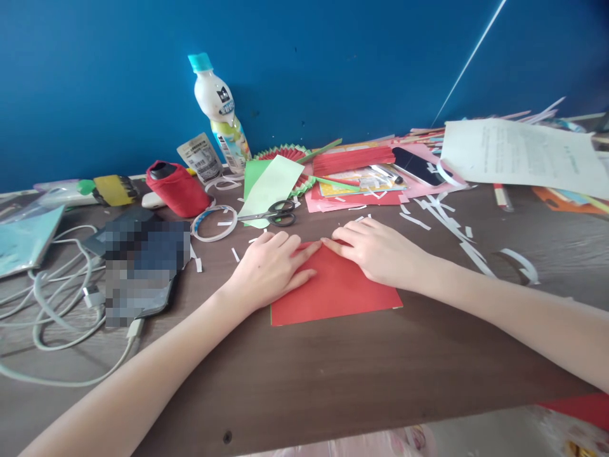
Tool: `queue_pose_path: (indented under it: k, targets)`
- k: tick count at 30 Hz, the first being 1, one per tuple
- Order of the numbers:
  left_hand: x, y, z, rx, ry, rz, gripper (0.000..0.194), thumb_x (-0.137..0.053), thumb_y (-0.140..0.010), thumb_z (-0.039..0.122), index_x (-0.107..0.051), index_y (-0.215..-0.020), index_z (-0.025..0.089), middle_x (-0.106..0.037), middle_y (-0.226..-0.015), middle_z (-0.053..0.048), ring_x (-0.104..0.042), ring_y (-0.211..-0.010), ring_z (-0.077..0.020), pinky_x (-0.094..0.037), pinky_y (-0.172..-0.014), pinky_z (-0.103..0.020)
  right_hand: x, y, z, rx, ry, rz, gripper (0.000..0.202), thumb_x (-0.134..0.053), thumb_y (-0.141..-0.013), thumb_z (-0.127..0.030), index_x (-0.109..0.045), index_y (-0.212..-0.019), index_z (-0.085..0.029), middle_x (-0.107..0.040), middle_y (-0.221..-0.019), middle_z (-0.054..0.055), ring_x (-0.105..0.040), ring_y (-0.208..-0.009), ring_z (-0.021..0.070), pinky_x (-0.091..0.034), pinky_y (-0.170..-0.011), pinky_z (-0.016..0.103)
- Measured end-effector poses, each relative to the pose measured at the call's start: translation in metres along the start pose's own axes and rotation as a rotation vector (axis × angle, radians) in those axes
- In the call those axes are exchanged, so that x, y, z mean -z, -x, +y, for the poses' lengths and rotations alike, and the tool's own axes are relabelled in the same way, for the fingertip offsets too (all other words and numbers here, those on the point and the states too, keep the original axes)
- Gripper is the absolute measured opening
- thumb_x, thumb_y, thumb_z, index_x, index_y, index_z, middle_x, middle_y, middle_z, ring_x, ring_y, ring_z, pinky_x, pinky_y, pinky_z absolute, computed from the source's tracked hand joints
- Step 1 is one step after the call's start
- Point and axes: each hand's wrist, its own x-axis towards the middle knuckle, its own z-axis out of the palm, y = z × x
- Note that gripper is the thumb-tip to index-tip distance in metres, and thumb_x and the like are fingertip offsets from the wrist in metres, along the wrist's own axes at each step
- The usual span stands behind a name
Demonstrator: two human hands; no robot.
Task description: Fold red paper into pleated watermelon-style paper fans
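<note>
A red sheet of paper (pixel 333 289) lies on the brown table, with thin green edges showing at its lower corners. My left hand (pixel 273 266) rests on its upper left part, fingers apart, index fingertip at the far edge. From the right, my right hand (pixel 375 251) touches the same far edge, its index fingertip close to the left one and its other fingers bent together. Just beyond my left hand are black scissors (pixel 280 214) on a pale green paper (pixel 273 184), beside a roll of white tape (pixel 214 223).
A bottle (pixel 221 111) and a red cloth bundle (pixel 178 190) stand by the blue wall. A phone (pixel 157 273) with white cables (pixel 71 346) lies left. Folded red paper (pixel 354 160), white scraps (pixel 457 231) and a printed sheet (pixel 518 155) lie behind and right.
</note>
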Motion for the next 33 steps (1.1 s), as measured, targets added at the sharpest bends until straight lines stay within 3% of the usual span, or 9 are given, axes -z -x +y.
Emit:
queue_pose_path:
  k: [5,11,16,19,24,29,33]
  targets:
    - [-0.002,0.000,-0.001,0.050,0.027,0.035,0.038,-0.033,-0.090,0.036,-0.057,-0.117,0.028,-0.052,-0.074,-0.005,-0.048,-0.071,-0.0178,-0.037,-0.065,-0.031,-0.002,0.003,-0.005,-0.059,-0.023,0.046,0.045,-0.038,-0.078,0.001,-0.056,-0.118,-0.008,-0.065,-0.086,0.009,-0.054,-0.077,0.0190,-0.038,-0.070,0.033]
    - [-0.005,0.006,-0.005,0.048,0.033,0.169,0.034,-0.035,-0.090,0.029,-0.065,-0.105,0.024,-0.053,-0.064,-0.002,-0.047,-0.061,-0.0144,-0.036,-0.060,-0.029,0.003,0.010,-0.020,-0.236,-0.037,0.067,0.042,-0.040,-0.077,-0.002,-0.060,-0.113,-0.010,-0.064,-0.111,0.009,-0.063,-0.088,0.0172,-0.048,-0.066,0.027]
    - [-0.004,0.011,-0.004,0.057,-0.014,0.222,0.031,-0.038,-0.089,0.026,-0.067,-0.097,0.019,-0.055,-0.060,-0.002,-0.049,-0.056,-0.0126,-0.034,-0.055,-0.028,0.020,0.012,-0.016,-0.435,-0.005,-0.202,0.038,-0.039,-0.076,-0.009,-0.067,-0.102,-0.012,-0.070,-0.097,0.010,-0.066,-0.061,0.0209,-0.040,-0.043,0.028]
    - [-0.005,0.012,-0.002,0.086,-0.032,0.218,0.031,-0.037,-0.089,0.026,-0.067,-0.092,0.018,-0.055,-0.060,-0.002,-0.049,-0.054,-0.0119,-0.035,-0.053,-0.027,0.030,0.010,-0.012,-0.463,-0.009,-0.332,0.037,-0.038,-0.075,-0.009,-0.069,-0.095,-0.011,-0.071,-0.081,0.011,-0.062,-0.052,0.0205,-0.030,-0.039,0.027]
    - [-0.003,0.002,-0.006,0.162,-0.007,0.104,0.024,-0.040,-0.085,0.020,-0.063,-0.076,0.019,-0.057,-0.065,-0.002,-0.053,-0.057,-0.0119,-0.033,-0.049,-0.025,0.037,0.004,-0.002,-0.484,-0.097,-0.326,0.034,-0.038,-0.074,-0.008,-0.069,-0.087,-0.015,-0.069,-0.080,0.008,-0.060,-0.059,0.0183,-0.026,-0.044,0.026]
    - [0.009,-0.020,-0.023,0.248,0.326,-0.152,0.010,-0.047,-0.077,0.020,-0.057,-0.079,0.020,-0.062,-0.082,-0.001,-0.059,-0.074,-0.0149,-0.039,-0.057,-0.024,0.035,-0.007,0.021,-0.442,-0.366,-0.251,0.019,-0.043,-0.079,-0.020,-0.062,-0.080,-0.019,-0.064,-0.085,0.004,-0.056,-0.070,0.0159,-0.032,-0.051,0.024]
    - [0.016,-0.033,-0.031,0.248,0.584,-0.296,0.018,-0.048,-0.069,0.014,-0.056,-0.085,0.020,-0.063,-0.086,-0.001,-0.059,-0.076,-0.0134,-0.043,-0.061,-0.021,0.029,-0.017,0.037,-0.390,-0.651,-0.406,0.013,-0.053,-0.074,-0.028,-0.054,-0.084,-0.020,-0.059,-0.078,0.002,-0.052,-0.063,0.0131,-0.034,-0.049,0.022]
